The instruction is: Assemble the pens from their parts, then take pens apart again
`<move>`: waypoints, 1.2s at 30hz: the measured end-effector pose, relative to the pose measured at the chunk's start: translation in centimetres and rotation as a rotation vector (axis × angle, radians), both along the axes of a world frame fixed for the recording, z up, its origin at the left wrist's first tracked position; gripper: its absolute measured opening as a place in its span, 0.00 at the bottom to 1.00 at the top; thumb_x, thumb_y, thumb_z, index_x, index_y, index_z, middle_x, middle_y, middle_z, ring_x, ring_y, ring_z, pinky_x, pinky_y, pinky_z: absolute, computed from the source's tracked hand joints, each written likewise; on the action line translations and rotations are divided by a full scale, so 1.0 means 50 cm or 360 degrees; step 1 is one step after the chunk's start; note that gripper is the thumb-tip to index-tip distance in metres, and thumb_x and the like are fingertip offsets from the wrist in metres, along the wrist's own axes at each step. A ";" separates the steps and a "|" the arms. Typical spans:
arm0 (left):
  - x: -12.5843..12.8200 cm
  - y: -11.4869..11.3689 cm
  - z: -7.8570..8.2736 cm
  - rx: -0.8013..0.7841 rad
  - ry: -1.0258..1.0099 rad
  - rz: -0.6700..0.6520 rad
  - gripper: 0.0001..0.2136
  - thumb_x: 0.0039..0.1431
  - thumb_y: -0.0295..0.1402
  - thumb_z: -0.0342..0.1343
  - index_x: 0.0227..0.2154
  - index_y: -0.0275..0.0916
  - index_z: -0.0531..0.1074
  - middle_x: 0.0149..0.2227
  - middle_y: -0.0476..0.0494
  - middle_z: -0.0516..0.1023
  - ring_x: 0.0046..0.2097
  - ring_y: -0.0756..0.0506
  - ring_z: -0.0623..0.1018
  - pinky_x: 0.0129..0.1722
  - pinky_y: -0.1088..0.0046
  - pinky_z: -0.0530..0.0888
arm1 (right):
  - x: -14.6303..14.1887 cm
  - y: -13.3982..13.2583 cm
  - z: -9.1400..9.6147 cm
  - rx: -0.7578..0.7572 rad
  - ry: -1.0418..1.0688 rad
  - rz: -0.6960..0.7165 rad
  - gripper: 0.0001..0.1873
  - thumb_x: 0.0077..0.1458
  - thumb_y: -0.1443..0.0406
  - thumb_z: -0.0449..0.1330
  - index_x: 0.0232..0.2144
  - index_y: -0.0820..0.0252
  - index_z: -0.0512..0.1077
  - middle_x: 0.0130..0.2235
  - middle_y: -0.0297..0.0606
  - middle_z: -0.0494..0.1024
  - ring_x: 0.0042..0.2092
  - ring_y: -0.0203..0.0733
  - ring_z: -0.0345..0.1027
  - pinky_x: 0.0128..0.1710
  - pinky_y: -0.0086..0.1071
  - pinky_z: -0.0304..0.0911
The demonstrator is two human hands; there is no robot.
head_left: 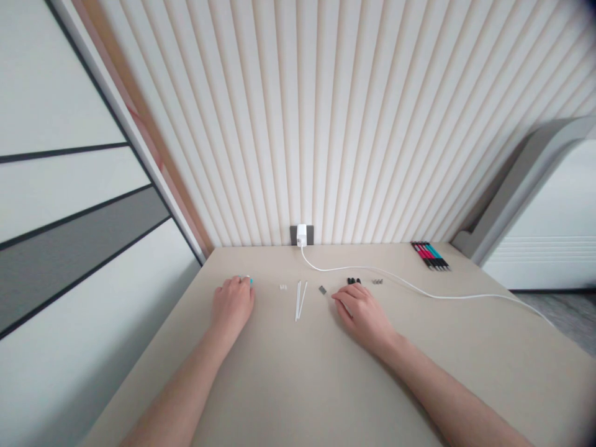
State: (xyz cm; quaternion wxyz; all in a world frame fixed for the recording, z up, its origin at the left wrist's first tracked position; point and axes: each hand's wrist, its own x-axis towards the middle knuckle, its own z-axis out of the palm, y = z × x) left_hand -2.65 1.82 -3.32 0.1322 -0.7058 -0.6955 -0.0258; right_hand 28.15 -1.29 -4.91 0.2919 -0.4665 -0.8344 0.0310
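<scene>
My left hand point(233, 304) rests palm down on the left of the table, its fingers lying over small teal pieces point(251, 281) that are mostly hidden; no grip on them shows. To the right, my right hand point(362, 309) lies palm down with fingers loosely stretched and nothing visible in them. Close to its fingertips are small grey metal pieces point(323, 290), perhaps springs. Just beyond it sit several black pieces point(354, 281), with small silver tips point(377, 282) farther right. Between the hands lie thin white rods point(298, 301) like pen refills and tiny whitish clear pieces point(283, 287).
Several pink, teal and black pens point(431, 256) lie in a row at the table's back right. A white charger point(302, 234) is plugged in at the ribbed wall, and its white cable point(400, 280) runs across the beige table point(288, 385) over the right edge.
</scene>
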 end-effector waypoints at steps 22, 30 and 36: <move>0.048 -0.040 0.061 0.0098 0.0246 -0.0446 0.12 0.61 0.21 0.46 0.34 0.39 0.75 0.39 0.37 0.73 0.46 0.37 0.69 0.44 0.57 0.63 | -0.094 -0.008 -0.019 0.0089 -0.0229 0.0480 0.21 0.60 0.71 0.54 0.55 0.57 0.67 0.54 0.43 0.73 0.56 0.45 0.63 0.55 0.41 0.62; 0.092 -0.051 0.042 0.0214 -0.0191 -0.0803 0.11 0.65 0.28 0.48 0.46 0.42 0.72 0.39 0.41 0.75 0.42 0.42 0.72 0.43 0.63 0.64 | -0.076 -0.009 -0.019 0.0130 -0.0299 0.0516 0.19 0.62 0.71 0.53 0.54 0.56 0.68 0.54 0.42 0.73 0.55 0.44 0.64 0.55 0.40 0.61; 0.108 -0.051 0.003 0.0133 -0.0439 -0.0928 0.11 0.67 0.30 0.46 0.46 0.40 0.71 0.38 0.42 0.75 0.42 0.44 0.74 0.42 0.66 0.67 | -0.077 -0.003 -0.026 0.0154 -0.0323 0.0571 0.18 0.62 0.69 0.54 0.54 0.54 0.69 0.56 0.39 0.72 0.57 0.42 0.62 0.59 0.43 0.56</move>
